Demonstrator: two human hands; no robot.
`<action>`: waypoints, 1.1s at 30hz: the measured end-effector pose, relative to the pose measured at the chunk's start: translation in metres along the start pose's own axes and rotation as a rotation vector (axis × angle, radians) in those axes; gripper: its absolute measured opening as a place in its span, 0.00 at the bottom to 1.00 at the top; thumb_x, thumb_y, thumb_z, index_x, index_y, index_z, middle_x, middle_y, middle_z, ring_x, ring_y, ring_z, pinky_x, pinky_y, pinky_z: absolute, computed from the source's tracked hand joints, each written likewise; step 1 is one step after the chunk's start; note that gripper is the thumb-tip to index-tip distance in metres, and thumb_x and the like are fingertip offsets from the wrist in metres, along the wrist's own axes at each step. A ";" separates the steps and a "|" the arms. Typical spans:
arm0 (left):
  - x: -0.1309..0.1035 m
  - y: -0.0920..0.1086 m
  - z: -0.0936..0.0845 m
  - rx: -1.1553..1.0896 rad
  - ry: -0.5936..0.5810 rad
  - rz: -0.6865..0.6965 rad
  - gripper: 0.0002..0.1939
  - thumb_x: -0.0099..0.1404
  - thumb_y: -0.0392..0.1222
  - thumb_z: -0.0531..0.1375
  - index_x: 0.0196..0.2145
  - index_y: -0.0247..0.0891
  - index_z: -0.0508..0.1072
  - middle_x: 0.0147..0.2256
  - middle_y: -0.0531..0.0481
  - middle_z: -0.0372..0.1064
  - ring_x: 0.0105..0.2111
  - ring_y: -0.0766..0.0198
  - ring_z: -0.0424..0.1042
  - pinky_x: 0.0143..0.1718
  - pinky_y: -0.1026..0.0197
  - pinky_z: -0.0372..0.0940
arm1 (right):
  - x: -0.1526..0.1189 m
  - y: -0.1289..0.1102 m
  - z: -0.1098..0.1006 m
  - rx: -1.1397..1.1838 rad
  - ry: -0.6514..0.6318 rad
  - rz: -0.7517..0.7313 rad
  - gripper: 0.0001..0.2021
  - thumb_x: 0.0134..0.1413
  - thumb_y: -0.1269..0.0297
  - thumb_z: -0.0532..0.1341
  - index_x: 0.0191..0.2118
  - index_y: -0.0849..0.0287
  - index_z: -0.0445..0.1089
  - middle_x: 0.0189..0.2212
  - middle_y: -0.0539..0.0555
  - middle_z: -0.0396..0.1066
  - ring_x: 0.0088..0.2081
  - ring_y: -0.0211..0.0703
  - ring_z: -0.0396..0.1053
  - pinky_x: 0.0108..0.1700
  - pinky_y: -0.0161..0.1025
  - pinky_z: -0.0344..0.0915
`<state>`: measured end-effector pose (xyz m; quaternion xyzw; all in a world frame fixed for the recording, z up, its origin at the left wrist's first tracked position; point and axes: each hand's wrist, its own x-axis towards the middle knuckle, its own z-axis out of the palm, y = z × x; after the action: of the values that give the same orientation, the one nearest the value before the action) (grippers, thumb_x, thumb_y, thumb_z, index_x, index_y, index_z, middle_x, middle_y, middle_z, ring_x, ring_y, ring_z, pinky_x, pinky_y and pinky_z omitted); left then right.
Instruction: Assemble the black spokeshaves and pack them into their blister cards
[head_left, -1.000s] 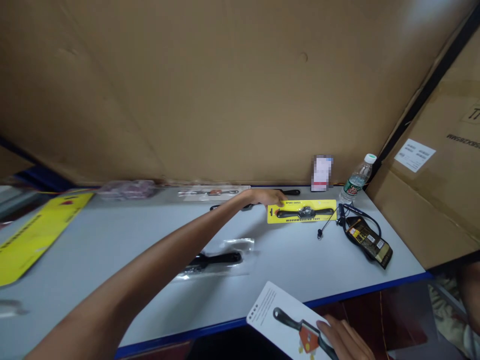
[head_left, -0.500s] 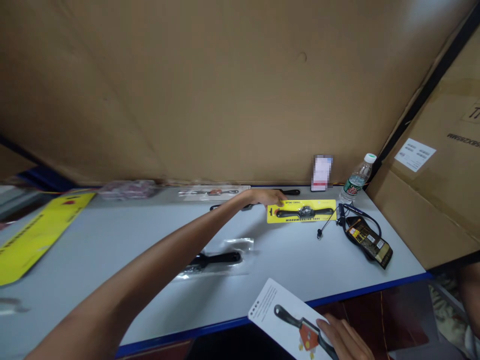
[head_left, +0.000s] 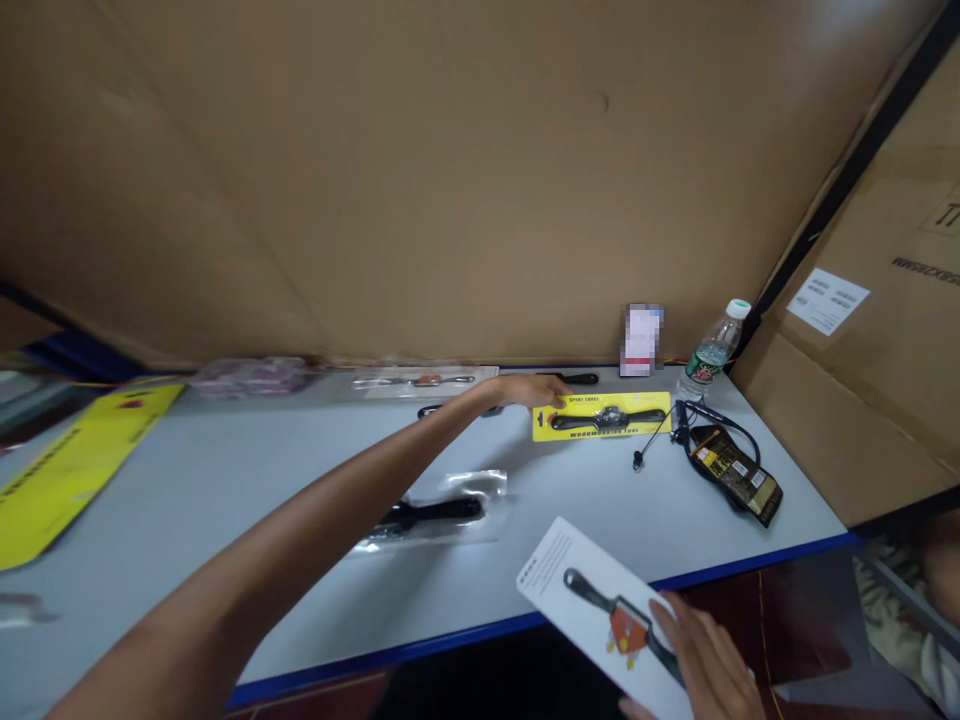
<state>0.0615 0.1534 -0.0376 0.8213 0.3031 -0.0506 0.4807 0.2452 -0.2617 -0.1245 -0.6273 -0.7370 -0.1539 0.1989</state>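
My left hand (head_left: 538,390) reaches to the back of the table. Its fingers are closed on the upper left edge of a yellow SPOKE SHAVE pack (head_left: 651,404), a card with a black spokeshave (head_left: 574,422) on it. My right hand (head_left: 709,650), low at the front edge, grips a tilted white card (head_left: 551,560) printted with a spokeshave picture. Beneath my left forearm, partly hidden, lies a black-handled tool in a clear plastic sleeve (head_left: 491,490). Another white card in clear plastic (head_left: 375,384) and more black handles (head_left: 581,379) are behind my left wrist.
At the right are a water bottle (head_left: 709,355), a phone (head_left: 640,340), a neckband earphone (head_left: 754,440) and a dark packet (head_left: 739,475). A large yellow card (head_left: 90,460) and plastic-wrapped items (head_left: 251,377) lie left. Cardboard walls (head_left: 420,180) enclose the table.
My right hand has lifted the white card slightly, up and to the right. My left hand stays at the yellow pack. The view has shifted a little.
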 end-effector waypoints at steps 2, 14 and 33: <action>-0.001 -0.001 0.001 0.011 0.022 0.010 0.13 0.55 0.43 0.58 0.36 0.34 0.74 0.30 0.49 0.72 0.33 0.61 0.67 0.33 0.64 0.57 | 0.020 -0.003 -0.016 -0.002 0.060 0.046 0.37 0.63 0.50 0.61 0.71 0.60 0.52 0.54 0.63 0.75 0.47 0.62 0.77 0.44 0.54 0.74; -0.018 0.013 0.013 0.143 0.103 0.091 0.10 0.59 0.43 0.55 0.34 0.36 0.73 0.31 0.49 0.71 0.33 0.60 0.67 0.34 0.62 0.58 | 0.062 -0.007 -0.027 0.057 0.196 0.105 0.35 0.64 0.55 0.63 0.70 0.62 0.52 0.53 0.65 0.73 0.51 0.60 0.71 0.54 0.55 0.64; -0.079 0.057 0.076 0.769 0.281 0.177 0.06 0.65 0.34 0.57 0.38 0.37 0.74 0.34 0.43 0.71 0.29 0.59 0.70 0.28 0.61 0.52 | 0.081 -0.026 -0.015 0.173 0.244 0.296 0.38 0.61 0.49 0.65 0.69 0.61 0.52 0.54 0.66 0.71 0.50 0.59 0.70 0.50 0.54 0.67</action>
<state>0.0443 0.0358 -0.0051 0.9627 0.2531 -0.0061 0.0955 0.2104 -0.2032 -0.0713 -0.6859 -0.6178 -0.1341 0.3604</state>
